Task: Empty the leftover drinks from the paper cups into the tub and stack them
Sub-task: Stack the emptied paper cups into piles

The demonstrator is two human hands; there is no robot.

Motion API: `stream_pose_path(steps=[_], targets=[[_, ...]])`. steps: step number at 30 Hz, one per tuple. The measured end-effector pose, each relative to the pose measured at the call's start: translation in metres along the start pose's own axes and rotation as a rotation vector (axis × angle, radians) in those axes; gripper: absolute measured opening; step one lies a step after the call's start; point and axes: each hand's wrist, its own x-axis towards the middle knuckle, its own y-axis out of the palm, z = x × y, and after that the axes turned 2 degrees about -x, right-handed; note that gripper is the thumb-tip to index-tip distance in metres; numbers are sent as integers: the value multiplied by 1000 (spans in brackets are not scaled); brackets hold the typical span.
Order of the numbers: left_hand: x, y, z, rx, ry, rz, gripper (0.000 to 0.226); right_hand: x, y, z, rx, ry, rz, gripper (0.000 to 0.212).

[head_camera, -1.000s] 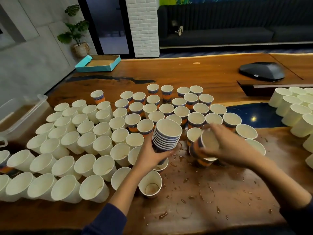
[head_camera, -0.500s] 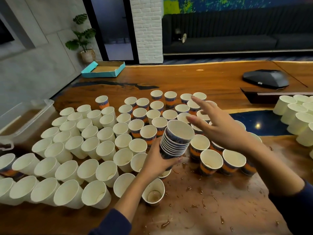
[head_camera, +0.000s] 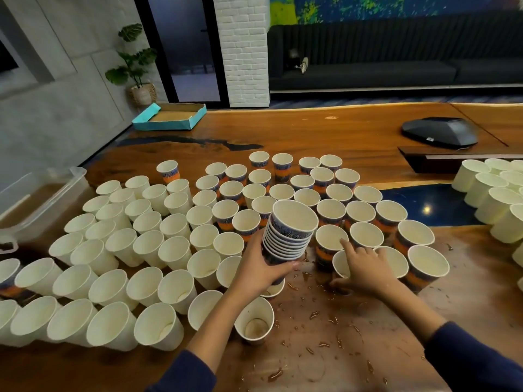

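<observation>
We grip a nested stack of paper cups (head_camera: 285,236) in our left hand (head_camera: 260,271); our right hand (head_camera: 365,271) grasps another cup (head_camera: 341,264); dozens remain loose, tub (head_camera: 42,199) at nine o'clock

Long brown wooden tabletop (head_camera: 325,131) with dark blue resin inlays, wet with brown splashes at the near edge. Shallow teal cardboard box (head_camera: 169,116) open at the far left corner. Dark grey wedge-shaped device (head_camera: 439,132) at the far right. Beyond, a leafy green potted plant (head_camera: 135,66) in a woven basket, a white brick pillar (head_camera: 244,49), a long black sofa (head_camera: 396,60).
</observation>
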Motion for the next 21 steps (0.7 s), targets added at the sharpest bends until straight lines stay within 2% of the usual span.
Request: stream_pose_path(steps=[4, 7, 9, 12, 14, 16, 18, 21], targets=[[0, -1, 2, -22, -2, -1, 81, -1, 5, 1, 0, 18, -71, 87], [0, -3, 5, -22, 7, -19, 82, -5, -26, -2, 86, 3, -102, 78], [1, -3, 6, -19, 7, -26, 83, -12, -60, -4, 235, -20, -159, 76], [3, -2, 7, -25, 0, -25, 83, -24, -111, -4, 543, -55, -373, 74], [4, -2, 7, -27, 0, -28, 81, -34, -138, -3, 684, -94, -563, 75], [5, -1, 7, -6, 2, -34, 81, -45, -157, 2, 804, -145, -676, 81], [6, 0, 7, 4, 10, -37, 77, -54, -168, 10, 843, -213, -643, 89], [7, 3, 2, 8, 21, -38, 69, -55, -168, 22, 667, -312, -371, 103]])
